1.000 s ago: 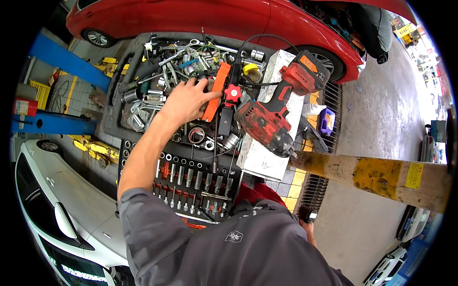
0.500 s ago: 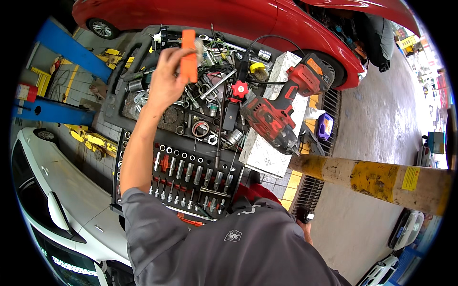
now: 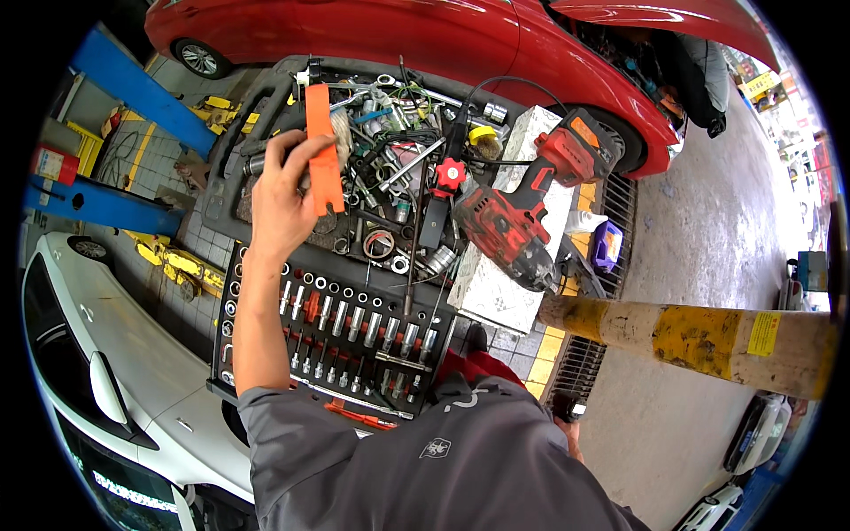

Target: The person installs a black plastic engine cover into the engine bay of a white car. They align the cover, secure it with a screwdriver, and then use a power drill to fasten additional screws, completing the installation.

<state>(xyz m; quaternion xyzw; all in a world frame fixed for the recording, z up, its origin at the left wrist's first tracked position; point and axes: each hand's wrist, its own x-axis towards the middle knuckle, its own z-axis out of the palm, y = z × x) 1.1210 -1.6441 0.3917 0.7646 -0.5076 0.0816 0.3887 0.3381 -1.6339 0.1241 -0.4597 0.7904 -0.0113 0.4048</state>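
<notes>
Orange tool sits upright in the left hand, grip closed around it, above the cluttered tray; red drill lies right, sockets below. Right hand unseen.

A car repair workshop: a red car stands beside blue lift arms, with a tool tray, socket set and impact wrench close by.
</notes>
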